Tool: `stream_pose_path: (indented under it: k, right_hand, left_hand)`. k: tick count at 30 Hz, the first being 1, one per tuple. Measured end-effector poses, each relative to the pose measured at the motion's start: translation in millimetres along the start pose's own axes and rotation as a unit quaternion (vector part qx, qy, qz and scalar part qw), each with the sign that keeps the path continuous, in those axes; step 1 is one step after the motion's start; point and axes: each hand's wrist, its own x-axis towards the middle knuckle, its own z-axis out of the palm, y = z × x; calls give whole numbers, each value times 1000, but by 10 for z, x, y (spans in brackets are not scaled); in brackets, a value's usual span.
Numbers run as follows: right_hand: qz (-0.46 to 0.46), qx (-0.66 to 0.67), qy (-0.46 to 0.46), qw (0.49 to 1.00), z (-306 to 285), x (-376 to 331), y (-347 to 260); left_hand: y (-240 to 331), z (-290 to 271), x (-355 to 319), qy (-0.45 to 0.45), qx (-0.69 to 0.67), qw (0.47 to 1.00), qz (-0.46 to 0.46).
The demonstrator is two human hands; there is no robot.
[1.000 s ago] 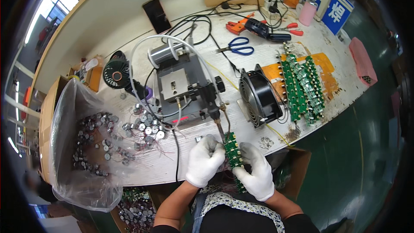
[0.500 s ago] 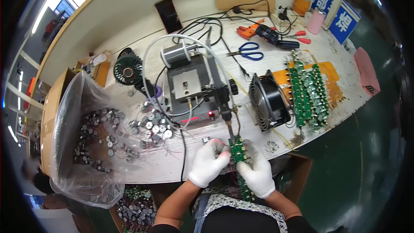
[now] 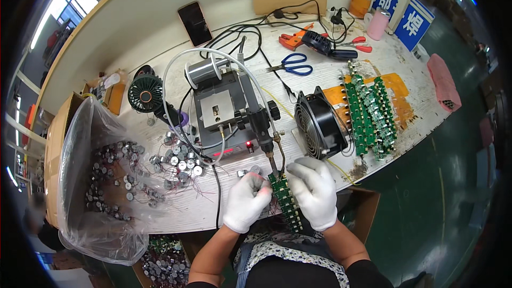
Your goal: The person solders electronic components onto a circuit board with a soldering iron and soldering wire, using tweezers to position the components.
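A strip of green circuit boards point(image 3: 285, 202) lies tilted between my hands, its upper end beneath the tip of a mounted soldering iron point(image 3: 273, 166). My left hand point(image 3: 246, 204), in a white glove, is closed in a pinch beside the strip's upper left edge; whatever its fingertips hold is too small to make out. At the strip's right edge, my gloved right hand point(image 3: 316, 194) has its fingers bent round the upper part, close to the iron tip; some fingertips are hidden. Small round motors point(image 3: 256, 170) lie just beyond my left fingers.
Left of the soldering station point(image 3: 226, 152) are loose motors point(image 3: 183, 165) and a plastic-lined box point(image 3: 80, 181). A black fan point(image 3: 320, 125) stands right of the iron, with more circuit board strips point(image 3: 368, 112) beyond it. Blue scissors point(image 3: 296, 65), cables and a phone point(image 3: 195, 24) lie farther back.
My right hand has shifted up along the strip toward the iron tip, its thumb off the board's face. The strip's lower end has swung up. The whole view has moved slightly.
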Motion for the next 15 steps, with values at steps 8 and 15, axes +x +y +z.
stream_pose_path:
  k: [8, 15]
  right_hand:
    - [4, 19, 6, 1000, 75, 62, -20]
    - [0, 11, -2, 1000, 89, 87, -2]
  left_hand:
    - [-26, -32, 22, 13, 33, 999, 13]
    - [52, -52, 0, 4, 54, 998, 29]
